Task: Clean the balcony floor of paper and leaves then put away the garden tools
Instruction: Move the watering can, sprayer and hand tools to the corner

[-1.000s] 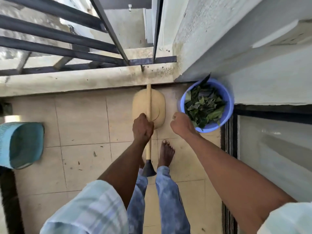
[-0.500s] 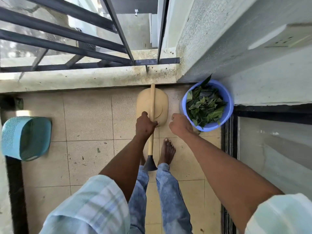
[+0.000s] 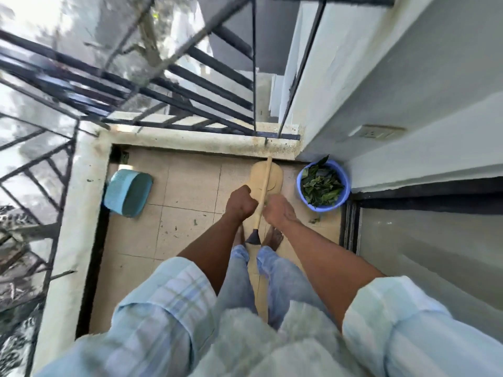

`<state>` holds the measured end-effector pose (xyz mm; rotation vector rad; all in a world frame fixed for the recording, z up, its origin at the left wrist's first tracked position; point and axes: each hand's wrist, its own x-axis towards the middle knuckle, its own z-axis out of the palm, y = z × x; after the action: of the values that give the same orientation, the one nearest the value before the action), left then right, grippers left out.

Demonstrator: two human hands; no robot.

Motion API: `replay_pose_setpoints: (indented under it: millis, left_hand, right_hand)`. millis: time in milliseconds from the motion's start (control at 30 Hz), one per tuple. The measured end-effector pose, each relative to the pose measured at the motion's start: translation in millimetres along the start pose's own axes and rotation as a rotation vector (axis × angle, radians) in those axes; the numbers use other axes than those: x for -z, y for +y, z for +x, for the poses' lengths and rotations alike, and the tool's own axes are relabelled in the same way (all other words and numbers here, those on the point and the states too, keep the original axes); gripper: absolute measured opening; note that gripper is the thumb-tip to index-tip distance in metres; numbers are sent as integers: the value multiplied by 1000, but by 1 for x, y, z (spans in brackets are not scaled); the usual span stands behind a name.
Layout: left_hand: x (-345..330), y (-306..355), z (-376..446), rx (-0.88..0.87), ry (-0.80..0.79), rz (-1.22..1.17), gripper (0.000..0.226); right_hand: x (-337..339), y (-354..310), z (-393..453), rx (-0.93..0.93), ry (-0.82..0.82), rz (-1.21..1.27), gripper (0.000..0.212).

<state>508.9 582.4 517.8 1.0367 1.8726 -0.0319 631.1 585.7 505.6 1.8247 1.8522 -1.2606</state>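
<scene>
A: Where is the tan plastic dustpan with its long wooden handle (image 3: 266, 180)?

B: Standing on the beige tiled balcony floor (image 3: 187, 186), its top against the concrete kerb.

A: And the hands?

B: The left hand (image 3: 241, 203) sits just left of the dustpan's handle, fingers clenched; whether they grasp the handle I cannot tell. The right hand (image 3: 279, 212) is just right of it, fingers loosely curled, grasping nothing I can see.

A: Leaves?

B: The round blue plastic basin of green leaves (image 3: 323, 185) stands right of the dustpan, in the corner. A teal plastic basket (image 3: 128, 193) lies tipped well to the dustpan's left.
</scene>
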Motion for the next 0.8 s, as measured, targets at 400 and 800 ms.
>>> replay_pose_setpoints:
  millis: [400, 800]
  left_hand:
    - [22, -115, -170, 203, 241, -207, 37]
    - [-17, -360, -353, 576, 540, -581, 41]
  right_hand:
    - [-22, -92, -123, 345, -171, -502, 24]
    - [-239, -234, -280, 779, -310, -879, 32]
